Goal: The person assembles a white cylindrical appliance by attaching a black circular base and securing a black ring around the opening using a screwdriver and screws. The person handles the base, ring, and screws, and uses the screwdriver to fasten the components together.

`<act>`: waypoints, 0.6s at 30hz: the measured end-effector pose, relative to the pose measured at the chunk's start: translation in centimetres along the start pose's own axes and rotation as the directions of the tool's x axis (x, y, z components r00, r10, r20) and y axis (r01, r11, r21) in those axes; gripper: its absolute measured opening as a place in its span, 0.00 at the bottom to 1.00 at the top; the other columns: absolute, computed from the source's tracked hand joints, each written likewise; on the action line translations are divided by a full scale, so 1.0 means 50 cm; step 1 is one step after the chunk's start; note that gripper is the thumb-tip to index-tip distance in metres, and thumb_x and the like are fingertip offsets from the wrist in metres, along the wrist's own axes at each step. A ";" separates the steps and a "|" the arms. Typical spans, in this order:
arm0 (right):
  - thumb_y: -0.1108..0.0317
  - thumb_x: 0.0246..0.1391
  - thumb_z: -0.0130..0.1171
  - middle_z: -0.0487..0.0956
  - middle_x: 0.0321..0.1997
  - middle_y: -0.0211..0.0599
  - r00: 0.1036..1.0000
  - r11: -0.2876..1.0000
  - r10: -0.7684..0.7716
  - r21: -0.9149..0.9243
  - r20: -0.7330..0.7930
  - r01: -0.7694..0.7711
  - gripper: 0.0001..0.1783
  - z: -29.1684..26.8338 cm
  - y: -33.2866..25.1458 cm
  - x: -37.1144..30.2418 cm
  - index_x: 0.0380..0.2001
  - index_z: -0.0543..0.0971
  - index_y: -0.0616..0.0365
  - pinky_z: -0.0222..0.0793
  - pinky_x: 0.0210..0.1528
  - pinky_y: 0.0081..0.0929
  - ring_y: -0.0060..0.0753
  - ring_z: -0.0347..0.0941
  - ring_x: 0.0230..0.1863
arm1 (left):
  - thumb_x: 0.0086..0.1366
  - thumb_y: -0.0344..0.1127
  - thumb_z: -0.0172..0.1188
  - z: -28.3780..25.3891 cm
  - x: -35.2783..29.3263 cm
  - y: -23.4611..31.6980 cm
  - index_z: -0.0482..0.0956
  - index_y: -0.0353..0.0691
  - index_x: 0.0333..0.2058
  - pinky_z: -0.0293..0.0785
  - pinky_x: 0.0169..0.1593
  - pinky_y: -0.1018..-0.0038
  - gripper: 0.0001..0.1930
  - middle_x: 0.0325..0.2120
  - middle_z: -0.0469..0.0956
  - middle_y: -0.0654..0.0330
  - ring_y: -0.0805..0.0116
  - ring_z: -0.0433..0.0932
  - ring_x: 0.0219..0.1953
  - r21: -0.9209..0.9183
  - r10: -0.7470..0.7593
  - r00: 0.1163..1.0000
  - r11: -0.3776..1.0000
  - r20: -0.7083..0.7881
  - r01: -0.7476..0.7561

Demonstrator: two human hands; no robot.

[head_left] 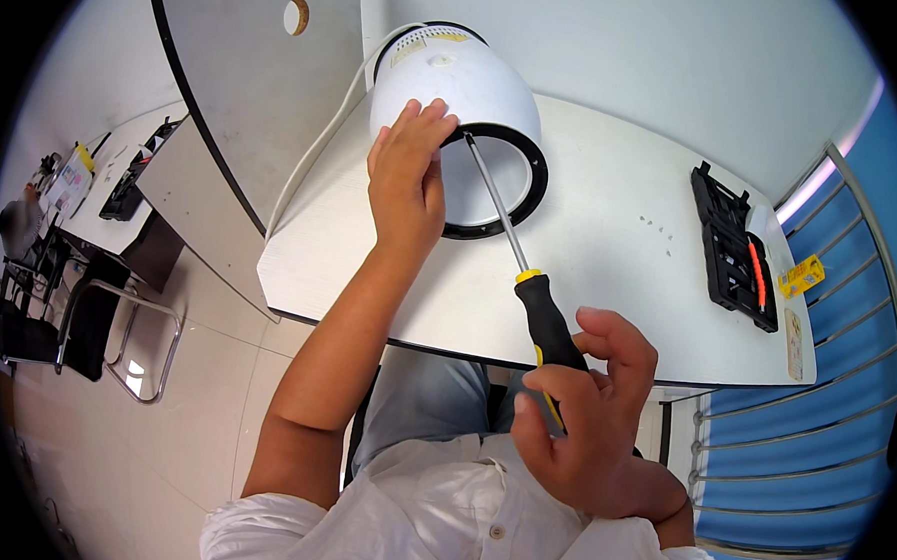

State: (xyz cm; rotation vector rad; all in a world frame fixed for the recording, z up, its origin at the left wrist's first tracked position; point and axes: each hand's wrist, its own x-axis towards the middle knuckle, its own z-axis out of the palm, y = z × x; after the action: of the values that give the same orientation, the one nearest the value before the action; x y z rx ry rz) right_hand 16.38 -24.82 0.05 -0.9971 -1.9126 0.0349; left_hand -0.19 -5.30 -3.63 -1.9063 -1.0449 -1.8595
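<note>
A white, rounded appliance housing [477, 86] lies on its side on the white table [589, 276], its open end with a black ring [540, 189] facing me. My left hand [404, 188] grips its left side, fingers over the shell and thumb by the ring. In my right hand [602, 427] is a screwdriver [545, 319] with a black and yellow handle, held between thumb and curled fingers. Its long metal shaft slants up and away, the tip touching the top of the ring. Any screw under the tip is too small to make out.
Several small metal parts [657, 229] lie right of the housing. Farther right are a black tool case [730, 257] with an orange tool, and a yellow box [801, 276]. A white cable [319, 149] runs down the left side, beside a grey partition [248, 61]. Metal railings [852, 213] border the right.
</note>
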 end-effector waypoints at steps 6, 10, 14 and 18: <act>0.88 0.29 0.53 0.56 0.58 0.52 0.969 0.989 0.028 0.131 0.246 -0.062 0.28 -0.027 -0.021 0.022 0.41 0.73 0.59 0.71 0.31 0.24 0.47 0.63 0.47 | 0.53 0.12 0.44 -0.001 -0.002 -0.004 0.76 0.43 0.45 0.56 0.62 0.61 0.25 0.49 0.76 0.60 0.58 0.68 0.59 0.002 -0.023 1.000 1.000 -0.001 0.023; 0.88 0.32 0.56 0.58 0.54 0.50 0.969 0.990 0.006 0.133 0.245 -0.040 0.29 -0.032 -0.020 0.022 0.44 0.73 0.59 0.72 0.34 0.25 0.45 0.65 0.45 | 0.54 0.13 0.46 -0.005 -0.002 0.000 0.76 0.44 0.45 0.55 0.62 0.59 0.23 0.49 0.76 0.61 0.59 0.68 0.59 0.014 -0.043 0.999 0.999 0.008 0.043; 0.81 0.37 0.62 0.64 0.52 0.51 0.981 0.991 -0.134 0.035 0.140 0.130 0.24 -0.021 -0.013 0.012 0.43 0.77 0.56 0.69 0.29 0.22 0.37 0.69 0.37 | 0.55 0.15 0.48 0.001 -0.001 0.000 0.76 0.46 0.46 0.54 0.62 0.58 0.23 0.50 0.75 0.61 0.59 0.68 0.59 -0.011 -0.054 0.999 0.999 0.009 0.054; 0.75 0.41 0.62 0.70 0.51 0.52 0.967 0.970 -0.240 -0.015 0.085 0.242 0.12 -0.011 -0.003 0.015 0.33 0.79 0.54 0.67 0.26 0.22 0.33 0.68 0.28 | 0.55 0.15 0.49 0.001 -0.001 -0.003 0.76 0.47 0.46 0.53 0.62 0.57 0.23 0.50 0.75 0.61 0.58 0.68 0.59 -0.027 -0.051 0.999 0.998 0.006 0.051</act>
State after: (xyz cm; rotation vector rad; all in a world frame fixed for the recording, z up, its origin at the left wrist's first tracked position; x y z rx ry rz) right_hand 16.55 -24.61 0.96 -0.7830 -2.1028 -0.0909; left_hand -0.23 -5.16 -3.73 -1.9179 -1.0850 -1.9060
